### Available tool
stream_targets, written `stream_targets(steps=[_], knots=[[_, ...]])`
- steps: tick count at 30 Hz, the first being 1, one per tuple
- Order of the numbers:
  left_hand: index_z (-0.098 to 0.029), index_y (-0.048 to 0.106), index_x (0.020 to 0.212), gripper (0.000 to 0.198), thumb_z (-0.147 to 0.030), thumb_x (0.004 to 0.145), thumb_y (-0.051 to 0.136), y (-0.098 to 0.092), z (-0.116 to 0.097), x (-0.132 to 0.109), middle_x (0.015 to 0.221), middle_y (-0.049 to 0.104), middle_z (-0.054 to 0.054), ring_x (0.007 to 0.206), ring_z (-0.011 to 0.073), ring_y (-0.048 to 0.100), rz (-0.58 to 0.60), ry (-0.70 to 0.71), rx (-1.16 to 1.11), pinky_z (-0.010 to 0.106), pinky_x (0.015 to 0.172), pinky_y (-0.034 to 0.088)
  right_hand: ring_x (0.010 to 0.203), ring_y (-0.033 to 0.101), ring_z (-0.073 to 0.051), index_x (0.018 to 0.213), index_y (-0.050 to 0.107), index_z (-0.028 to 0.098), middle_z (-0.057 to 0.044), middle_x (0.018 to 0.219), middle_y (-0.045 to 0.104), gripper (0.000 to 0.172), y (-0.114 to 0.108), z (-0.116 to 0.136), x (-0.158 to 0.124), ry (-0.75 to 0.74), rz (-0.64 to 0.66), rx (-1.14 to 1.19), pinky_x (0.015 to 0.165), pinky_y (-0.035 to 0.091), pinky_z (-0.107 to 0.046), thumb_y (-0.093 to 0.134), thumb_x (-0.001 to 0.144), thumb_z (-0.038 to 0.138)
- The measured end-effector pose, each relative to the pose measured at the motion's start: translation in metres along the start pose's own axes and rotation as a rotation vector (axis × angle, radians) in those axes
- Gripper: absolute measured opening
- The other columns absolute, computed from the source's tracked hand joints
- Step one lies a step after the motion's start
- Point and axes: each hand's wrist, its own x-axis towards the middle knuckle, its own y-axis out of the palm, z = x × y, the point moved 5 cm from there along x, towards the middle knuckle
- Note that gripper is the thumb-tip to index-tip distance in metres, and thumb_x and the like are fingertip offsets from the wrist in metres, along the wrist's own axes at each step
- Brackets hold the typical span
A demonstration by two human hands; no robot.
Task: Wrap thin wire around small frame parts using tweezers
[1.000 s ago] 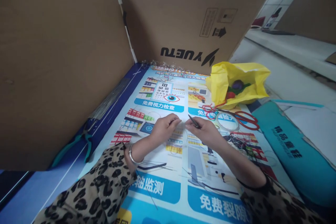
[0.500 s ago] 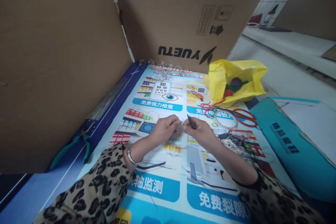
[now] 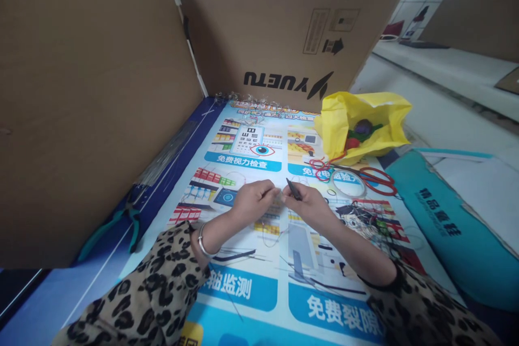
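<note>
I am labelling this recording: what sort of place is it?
Probably a makeshift handcraft workstation: upright brown cardboard sheets wall in a printed poster used as a mat, with red-handled scissors and teal-handled pliers lying by.

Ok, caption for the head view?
Left hand and right hand, gripping a dark tool, meet fingertips over a printed poster.

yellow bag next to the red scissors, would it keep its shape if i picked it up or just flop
Probably floppy: the yellow bag looks thin and crumpled, its mouth sagging open. Likely light; the small purple and red things inside might shift or spill if it tips.
</note>
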Motion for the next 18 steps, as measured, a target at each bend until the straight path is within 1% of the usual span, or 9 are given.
stream_targets(steps=[4, 7, 11, 14, 16, 18], knots=[[-0.018, 0.050, 0.062, 0.026, -0.031, 0.083, 0.042, 0.0009, -0.0017, -0.0014, 0.060, 0.054, -0.002, 0.057, 0.0103, 0.045, -0.044, 0.028, 0.139, 0.022, 0.056, 0.029, 0.054, 0.038, -0.009, 0.070, 0.050, 0.020, 0.005, 0.057, 0.042, 0.017, 0.0001, 0.0010, -0.0007, 0.010, -0.001, -0.048, 0.050, 0.031, -0.021, 0.049, 0.074, 0.037], [-0.019, 0.052, 0.065, 0.025, -0.031, 0.084, 0.041, 0.0016, -0.0010, -0.0022, 0.063, 0.056, -0.002, 0.059, 0.0107, 0.048, -0.047, 0.035, 0.183, 0.023, 0.057, 0.030, 0.053, 0.038, -0.009, 0.069, 0.048, 0.020, 0.005, 0.057, 0.041, 0.017, 0.0012, 0.0005, -0.0002, 0.012, 0.005, -0.046, 0.050, 0.031, -0.021, 0.048, 0.074, 0.037], [-0.021, 0.057, 0.075, 0.020, -0.029, 0.084, 0.042, 0.0017, 0.0004, -0.0026, 0.071, 0.061, -0.001, 0.066, 0.0112, 0.053, -0.035, 0.025, 0.115, 0.022, 0.061, 0.034, 0.053, 0.036, -0.009, 0.069, 0.049, 0.020, 0.005, 0.056, 0.040, 0.018, 0.0018, 0.0008, 0.0000, 0.004, 0.004, -0.027, 0.050, 0.030, -0.021, 0.049, 0.073, 0.038], [-0.023, 0.057, 0.084, 0.016, -0.030, 0.084, 0.043, 0.0014, 0.0013, -0.0026, 0.074, 0.062, -0.003, 0.067, 0.0111, 0.054, -0.034, 0.007, 0.057, 0.021, 0.063, 0.036, 0.053, 0.037, -0.009, 0.069, 0.049, 0.020, 0.005, 0.056, 0.040, 0.016, 0.0013, 0.0017, -0.0005, 0.005, 0.000, -0.028, 0.050, 0.030, -0.021, 0.050, 0.073, 0.036], [-0.023, 0.056, 0.084, 0.014, -0.028, 0.083, 0.043, 0.0013, 0.0012, -0.0027, 0.074, 0.062, -0.003, 0.067, 0.0112, 0.054, -0.031, 0.010, 0.064, 0.021, 0.062, 0.036, 0.053, 0.037, -0.009, 0.069, 0.050, 0.020, 0.005, 0.057, 0.040, 0.015, 0.0015, 0.0021, -0.0010, 0.005, 0.003, -0.023, 0.050, 0.030, -0.021, 0.050, 0.072, 0.034], [-0.023, 0.055, 0.081, 0.013, -0.022, 0.082, 0.042, 0.0018, 0.0004, -0.0028, 0.075, 0.062, -0.003, 0.068, 0.0114, 0.054, -0.010, 0.027, 0.100, 0.021, 0.062, 0.035, 0.053, 0.036, -0.009, 0.069, 0.049, 0.020, 0.005, 0.057, 0.040, 0.015, 0.0021, 0.0021, -0.0014, -0.002, 0.007, -0.015, 0.049, 0.030, -0.021, 0.049, 0.072, 0.034]])
